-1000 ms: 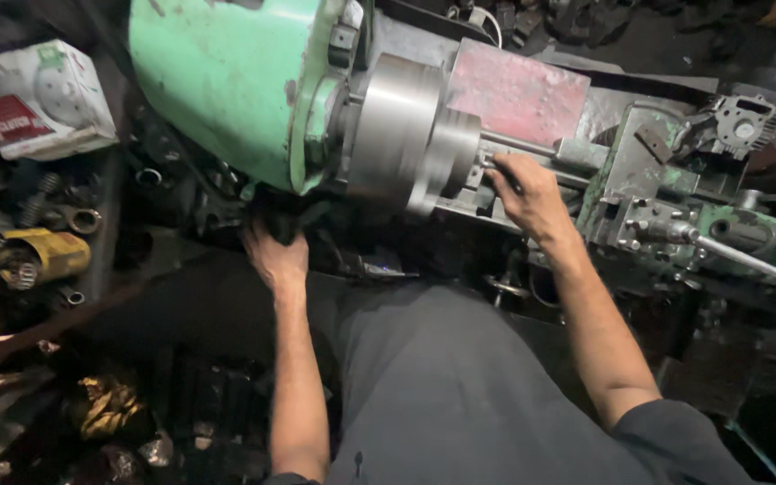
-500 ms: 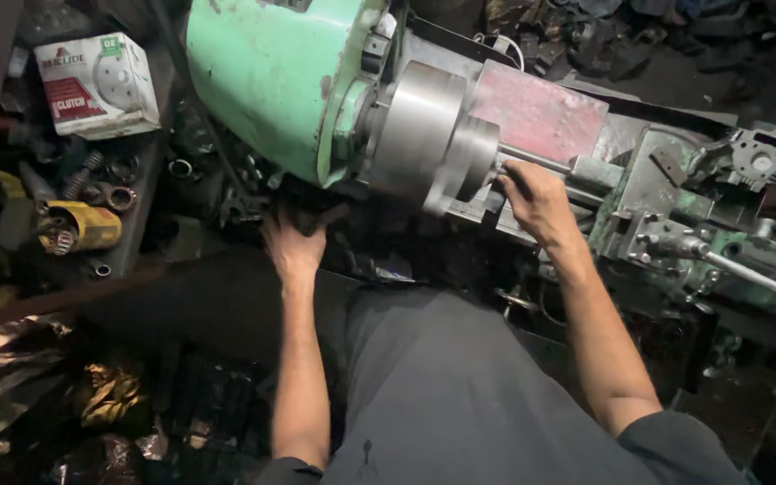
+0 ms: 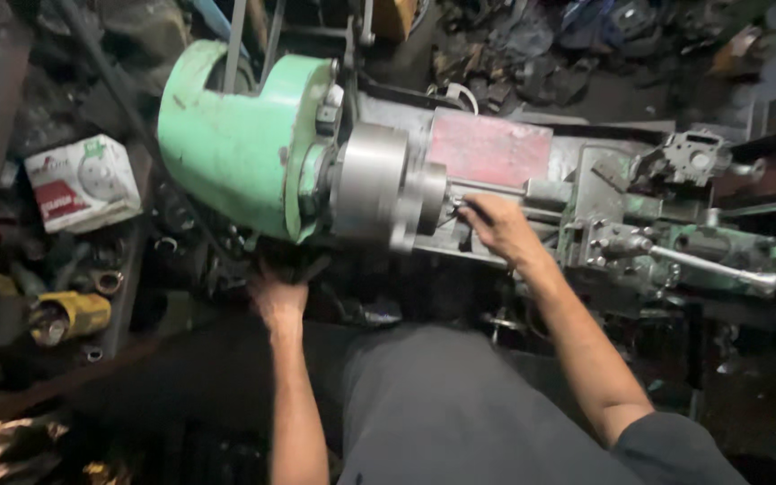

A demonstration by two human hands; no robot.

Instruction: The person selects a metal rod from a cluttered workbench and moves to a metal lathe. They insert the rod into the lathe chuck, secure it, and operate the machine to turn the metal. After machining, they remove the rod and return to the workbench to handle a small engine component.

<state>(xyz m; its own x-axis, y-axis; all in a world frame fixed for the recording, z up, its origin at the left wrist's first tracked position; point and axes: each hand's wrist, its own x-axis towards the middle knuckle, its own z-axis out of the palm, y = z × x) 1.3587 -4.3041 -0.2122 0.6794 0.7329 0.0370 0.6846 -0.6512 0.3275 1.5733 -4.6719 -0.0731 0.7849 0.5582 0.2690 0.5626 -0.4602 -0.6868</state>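
Observation:
A lathe with a pale green headstock (image 3: 235, 148) fills the middle of the view, and its grey round chuck (image 3: 379, 184) faces right. My right hand (image 3: 496, 229) reaches to the chuck's face and its fingers close on a thin rod-like metal piece (image 3: 487, 189) sticking out of the chuck. My left hand (image 3: 278, 292) is under the headstock, pressed against dark parts there; its fingers are hidden in shadow. I cannot tell what it grips.
A red plate (image 3: 491, 148) lies behind the chuck. The carriage with a long metal handle (image 3: 720, 267) stands to the right. At the left are a white and red box (image 3: 83, 182), a yellow cylinder (image 3: 69, 316) and loose rings. Scrap is piled at the back.
The view has swung, so the lathe sits more to the right and lower in the picture. Both hands stay at the same spots on the machine.

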